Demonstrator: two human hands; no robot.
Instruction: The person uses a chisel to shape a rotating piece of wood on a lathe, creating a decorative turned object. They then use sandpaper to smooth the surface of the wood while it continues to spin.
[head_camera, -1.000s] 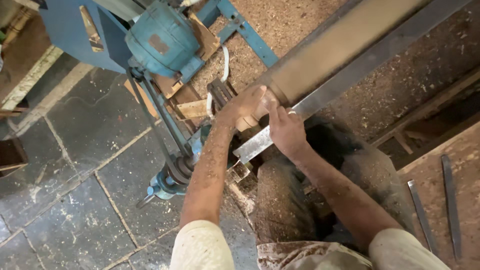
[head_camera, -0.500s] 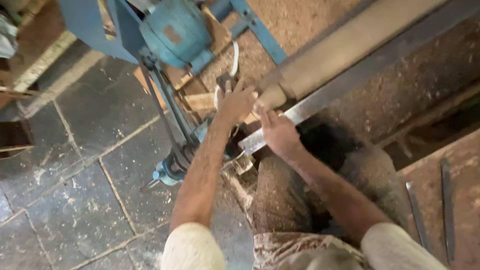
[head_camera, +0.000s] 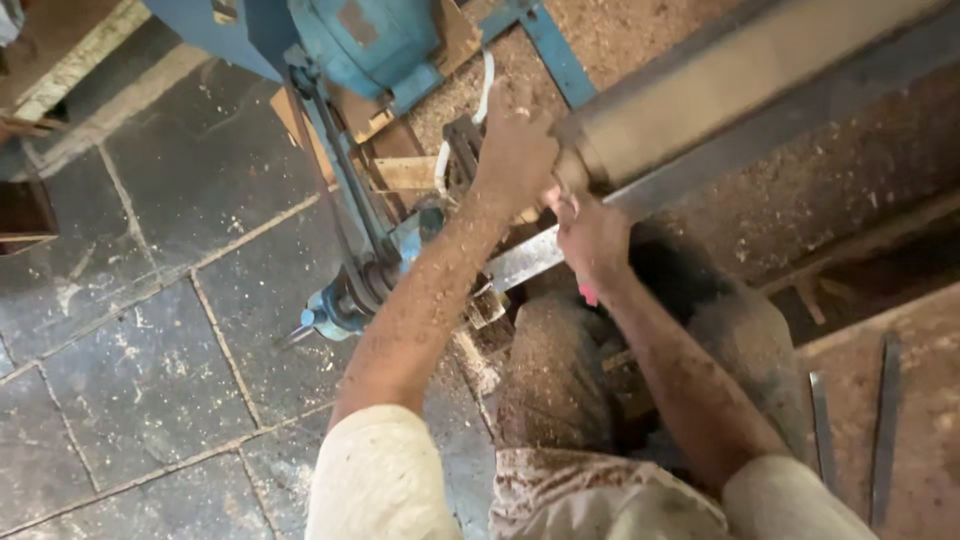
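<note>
1. Both hands sit at the near end of the long wooden cylinder (head_camera: 720, 85), much as half a second ago; the left hand (head_camera: 515, 150) has slid from under the end face to cover the end from the left side, and the right hand (head_camera: 590, 240) has dropped slightly lower, beneath the end.
2. Judgement: the move reads as a re-grip at the end of the workpiece, where it meets the drive side of the lathe.
3. Left hand: fingers curled and pressed around the end of the cylinder, back of the hand toward the camera. It appears to grip the end, though the fingertips are hidden.
4. Right hand: closed, just below and touching the cylinder's end, above the flat steel bar (head_camera: 520, 262) that runs under the workpiece. Whether it holds something small, I cannot tell.
5. Cylinder runs from the hands up to the far right, blurred; it lies directly between and beyond both hands.
6. Left of the hands: blue motor (head_camera: 365, 40) with drive belt (head_camera: 340, 190) down to a pulley (head_camera: 350, 295). Stone floor (head_camera: 140, 330) dusted with sawdust.
7. Near right: two long metal chisels (head_camera: 885, 420) lie on a wooden surface.
</note>
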